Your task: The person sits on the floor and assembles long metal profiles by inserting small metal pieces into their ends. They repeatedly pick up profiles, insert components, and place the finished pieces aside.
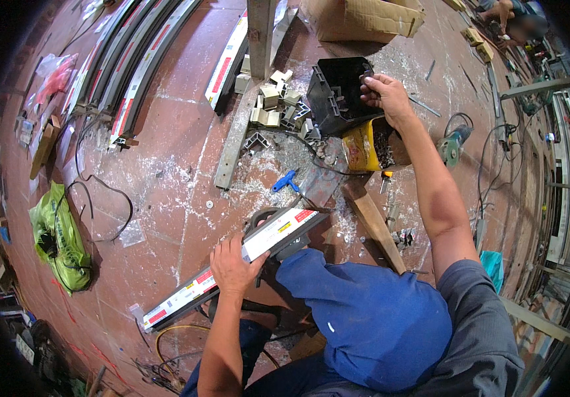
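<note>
A long profile bar (277, 233) with printed white protective film lies aslant in front of me. My left hand (232, 266) grips it near its middle, fingers over the film and thumb along the edge. My right hand (385, 96) is raised at the right rim of a black plastic bin (330, 119), thumb and fingertips pinched together on a small dark piece (366, 71) whose kind I cannot make out. Beside the bin, below my right wrist, stands a yellow container (361, 147) with many small screws. A blue-handled hex key (286, 181) lies beyond the bar.
Cut beige profile pieces (270, 106) are heaped left of the bin. Several film-covered bars (152, 66) lie at the far left. A cardboard box (362, 20), a wooden block (372, 225), an angle grinder (453, 145) and a green bag (60, 238) lie around. Another person (506, 12) is far right.
</note>
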A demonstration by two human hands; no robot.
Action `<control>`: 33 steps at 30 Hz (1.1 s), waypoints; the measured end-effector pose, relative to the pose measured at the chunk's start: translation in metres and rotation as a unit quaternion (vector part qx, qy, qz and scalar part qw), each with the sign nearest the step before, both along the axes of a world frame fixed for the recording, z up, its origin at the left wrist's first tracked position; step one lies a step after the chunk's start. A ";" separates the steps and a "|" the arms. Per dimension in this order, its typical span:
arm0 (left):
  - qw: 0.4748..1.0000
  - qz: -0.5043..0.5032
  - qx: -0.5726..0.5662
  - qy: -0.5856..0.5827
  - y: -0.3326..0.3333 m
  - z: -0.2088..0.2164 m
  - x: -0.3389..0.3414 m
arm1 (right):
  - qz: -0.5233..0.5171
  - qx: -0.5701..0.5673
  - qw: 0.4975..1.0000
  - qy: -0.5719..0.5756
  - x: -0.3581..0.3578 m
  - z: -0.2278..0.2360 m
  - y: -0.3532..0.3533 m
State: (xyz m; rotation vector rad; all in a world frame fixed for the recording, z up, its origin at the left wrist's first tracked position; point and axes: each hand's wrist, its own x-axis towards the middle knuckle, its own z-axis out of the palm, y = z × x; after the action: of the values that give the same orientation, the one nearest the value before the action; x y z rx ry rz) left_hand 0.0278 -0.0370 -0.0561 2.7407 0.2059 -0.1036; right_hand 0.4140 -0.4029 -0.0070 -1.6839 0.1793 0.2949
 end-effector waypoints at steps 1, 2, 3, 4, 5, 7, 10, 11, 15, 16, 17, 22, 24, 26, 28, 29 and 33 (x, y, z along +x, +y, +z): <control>1.000 0.000 -0.001 0.000 0.000 0.000 0.000 | -0.002 0.005 1.000 0.000 0.000 0.000 0.000; 1.000 0.000 -0.001 0.002 0.000 0.000 0.000 | -0.003 0.010 1.000 -0.001 0.001 -0.001 -0.001; 1.000 -0.001 -0.002 0.003 0.000 0.001 0.000 | -0.005 0.015 1.000 -0.001 0.001 -0.002 -0.002; 1.000 -0.001 -0.003 0.004 0.000 0.001 0.000 | -0.008 0.013 1.000 -0.002 0.002 -0.003 -0.004; 1.000 -0.001 -0.002 0.005 0.001 0.000 0.000 | -0.011 0.013 1.000 -0.002 0.002 -0.004 -0.004; 1.000 -0.002 0.000 0.007 0.001 -0.001 0.000 | -0.011 0.011 1.000 -0.004 0.002 -0.004 -0.004; 1.000 0.001 0.000 0.021 0.001 0.001 0.001 | -0.011 0.002 1.000 -0.018 0.000 -0.002 0.000; 1.000 0.002 -0.001 0.024 0.001 0.002 0.000 | -0.016 -0.006 0.999 -0.027 -0.004 0.002 0.005; 1.000 0.005 -0.007 0.030 0.000 0.002 0.000 | -0.043 0.028 0.998 -0.041 -0.006 0.002 0.009; 1.000 0.005 -0.009 0.029 -0.001 0.001 0.001 | -0.034 0.028 0.998 -0.046 -0.003 0.003 0.005; 0.999 0.006 -0.008 0.031 0.000 0.002 0.000 | -0.025 0.031 0.998 -0.046 -0.002 0.004 0.006; 0.999 0.003 -0.002 0.035 0.000 0.001 0.002 | -0.013 0.006 0.996 -0.088 -0.037 0.021 0.017; 0.998 0.001 -0.009 0.064 0.002 0.003 0.004 | 0.034 0.059 0.995 -0.075 -0.073 0.035 0.035; 0.997 -0.001 -0.013 0.075 0.006 0.003 0.005 | 0.117 0.060 0.987 -0.087 -0.108 0.040 0.043; 0.997 -0.006 -0.013 0.069 0.008 -0.001 0.006 | 0.167 0.048 0.984 -0.038 -0.144 0.038 0.049; 0.997 -0.008 -0.013 0.069 0.006 -0.002 0.006 | 0.161 0.038 0.986 -0.012 -0.163 0.038 0.052; 0.999 -0.009 0.000 0.053 0.002 0.000 0.006 | 0.116 0.061 0.981 0.143 -0.214 -0.002 0.041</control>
State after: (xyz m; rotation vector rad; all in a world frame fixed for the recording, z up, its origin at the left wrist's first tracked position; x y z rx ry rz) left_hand 0.0342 -0.0349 -0.0564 2.7393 0.2115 -0.2551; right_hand 0.2005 -0.3620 -0.0092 -1.5366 0.1742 0.7116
